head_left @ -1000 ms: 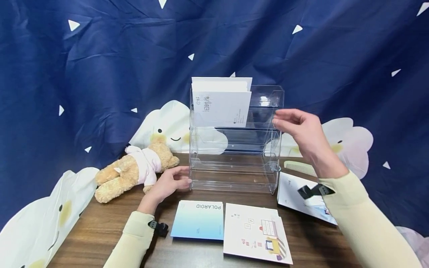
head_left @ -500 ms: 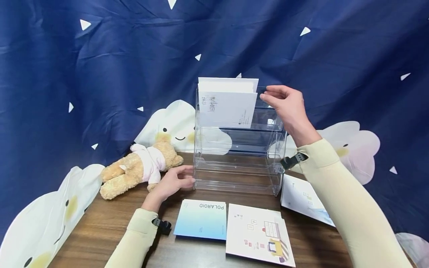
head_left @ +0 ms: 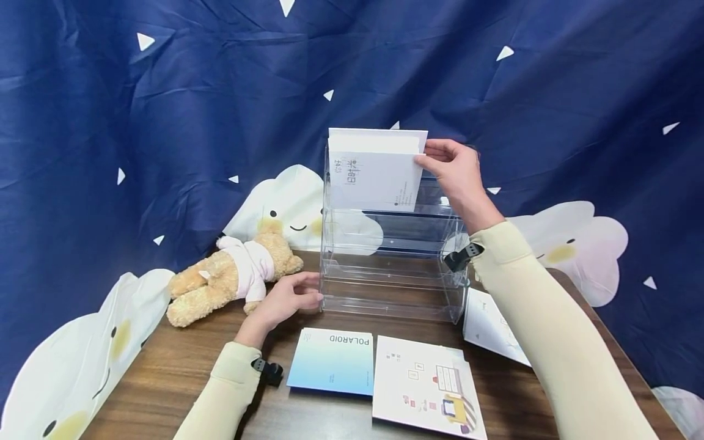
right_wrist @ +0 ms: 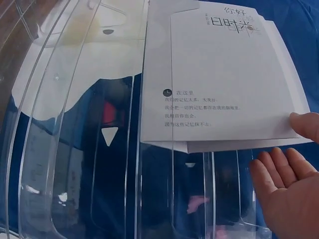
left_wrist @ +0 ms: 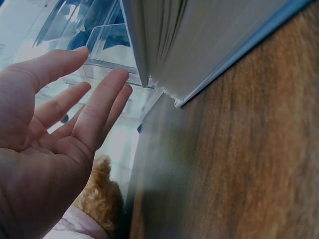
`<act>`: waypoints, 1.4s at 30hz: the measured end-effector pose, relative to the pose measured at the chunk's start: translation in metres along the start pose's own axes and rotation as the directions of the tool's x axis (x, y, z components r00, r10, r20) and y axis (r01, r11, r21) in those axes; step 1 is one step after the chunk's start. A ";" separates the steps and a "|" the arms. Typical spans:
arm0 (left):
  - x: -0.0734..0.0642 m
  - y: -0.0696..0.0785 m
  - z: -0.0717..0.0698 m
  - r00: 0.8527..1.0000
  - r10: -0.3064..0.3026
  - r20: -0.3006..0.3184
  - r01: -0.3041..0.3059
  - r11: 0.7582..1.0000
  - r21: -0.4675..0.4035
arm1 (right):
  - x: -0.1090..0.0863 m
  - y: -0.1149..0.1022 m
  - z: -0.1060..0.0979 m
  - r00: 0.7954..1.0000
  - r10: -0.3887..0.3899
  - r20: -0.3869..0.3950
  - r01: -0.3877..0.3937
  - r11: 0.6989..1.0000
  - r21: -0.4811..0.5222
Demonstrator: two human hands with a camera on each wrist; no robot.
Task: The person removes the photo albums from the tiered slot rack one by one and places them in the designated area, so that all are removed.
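A white booklet with dark characters (head_left: 374,180) stands in the top tier of a clear acrylic rack (head_left: 385,305), with more white pages or booklets (head_left: 379,142) rising behind it. My right hand (head_left: 459,174) is at the booklet's right edge. In the right wrist view its thumb (right_wrist: 305,124) touches the front face near the corner, while the other fingers (right_wrist: 281,169) lie extended below the edge, apart from the thumb. My left hand (head_left: 286,302) is beside the rack's lower left side, fingers loosely extended and fingertips close to the panel; whether they touch cannot be told.
A blue-white POLAROID booklet (head_left: 332,363) and illustrated white booklets (head_left: 426,385) lie on the wooden table (head_left: 159,379) before the rack. Another white booklet (head_left: 492,327) lies right, partly behind my right sleeve. A teddy bear (head_left: 220,275) lies left. Blue cloth (head_left: 220,91) hangs behind.
My right hand has moved up and left from the rack's right side to the white booklet's edge. My left hand has stayed beside the rack. The head view has shifted slightly.
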State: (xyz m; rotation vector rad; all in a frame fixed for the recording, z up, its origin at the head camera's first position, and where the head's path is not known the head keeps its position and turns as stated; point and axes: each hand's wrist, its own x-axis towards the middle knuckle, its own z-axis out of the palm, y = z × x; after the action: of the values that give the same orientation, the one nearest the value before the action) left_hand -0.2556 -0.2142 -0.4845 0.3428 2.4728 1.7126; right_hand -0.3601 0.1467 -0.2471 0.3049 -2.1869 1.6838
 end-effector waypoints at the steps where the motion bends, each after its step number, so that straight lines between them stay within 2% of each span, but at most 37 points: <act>1: 0.000 0.000 0.000 1.000 0.000 0.000 0.000 1.000 0.002 | 0.000 0.000 0.001 1.000 -0.002 -0.001 0.002 1.000 0.006; 8: -0.001 0.001 -0.001 1.000 0.002 0.003 -0.002 1.000 -0.005 | -0.001 -0.003 0.005 1.000 -0.003 -0.012 0.003 1.000 -0.003; 21: -0.002 0.000 0.001 1.000 -0.013 0.015 0.014 0.998 -0.057 | -0.001 -0.012 0.002 0.999 -0.008 0.031 0.010 0.998 -0.057; 29: 0.002 0.002 0.004 1.000 -0.012 0.025 0.013 0.998 -0.059 | -0.002 -0.022 -0.006 0.999 -0.027 0.034 0.031 0.990 -0.139; 36: 0.005 0.002 0.006 1.000 0.002 0.028 0.000 0.999 -0.051 | 0.001 -0.030 -0.013 0.998 -0.051 0.042 0.055 0.994 -0.098; 42: 0.004 -0.001 0.005 1.000 0.011 0.025 -0.010 0.999 -0.041 | 0.000 -0.038 -0.021 0.997 -0.074 0.024 0.076 0.991 -0.112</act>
State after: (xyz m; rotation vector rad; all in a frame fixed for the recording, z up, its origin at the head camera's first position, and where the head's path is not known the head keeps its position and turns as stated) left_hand -0.2587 -0.2092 -0.4865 0.3720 2.4189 1.7485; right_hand -0.3429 0.1565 -0.2090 0.3699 -2.2461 1.5171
